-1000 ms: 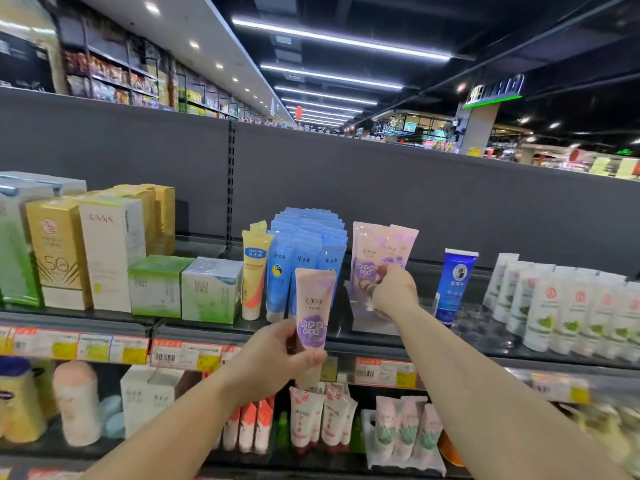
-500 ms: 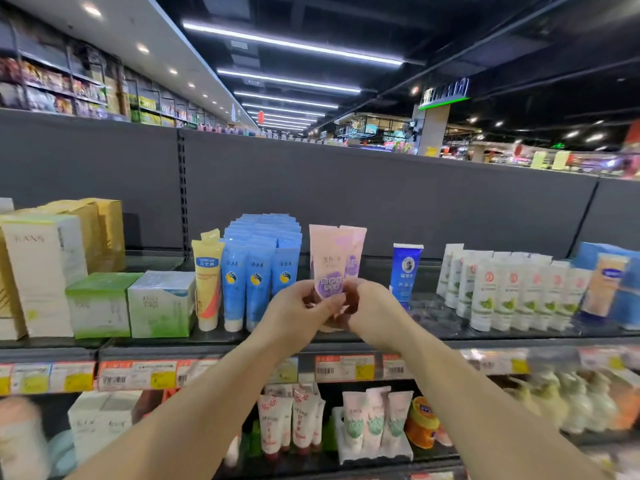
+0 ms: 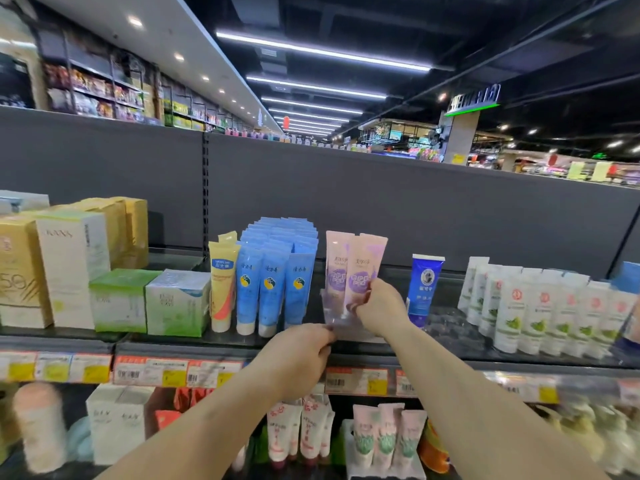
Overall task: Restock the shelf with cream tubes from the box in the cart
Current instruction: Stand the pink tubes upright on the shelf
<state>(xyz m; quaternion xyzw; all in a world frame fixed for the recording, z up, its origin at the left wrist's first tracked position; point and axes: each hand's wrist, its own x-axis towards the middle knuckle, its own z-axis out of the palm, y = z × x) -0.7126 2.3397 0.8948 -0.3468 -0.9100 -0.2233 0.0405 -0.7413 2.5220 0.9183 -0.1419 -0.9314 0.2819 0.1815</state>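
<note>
Pink cream tubes (image 3: 356, 271) stand upright in a clear tray (image 3: 341, 327), the right hand (image 3: 377, 306) pinching the front one to seat it while left hand (image 3: 304, 351) fingertips grip the tray's near edge, probably steadying it.

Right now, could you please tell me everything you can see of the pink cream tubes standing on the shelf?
Two pink cream tubes with lilac round labels stand upright side by side, crimped ends up, in a clear plastic holder on the upper shelf. They look like soft, glossy plastic. They sit between the blue tubes and a single dark blue tube. The right hand grips the right tube's lower part; the left hand touches the holder's front edge. Their caps are hidden.
</note>
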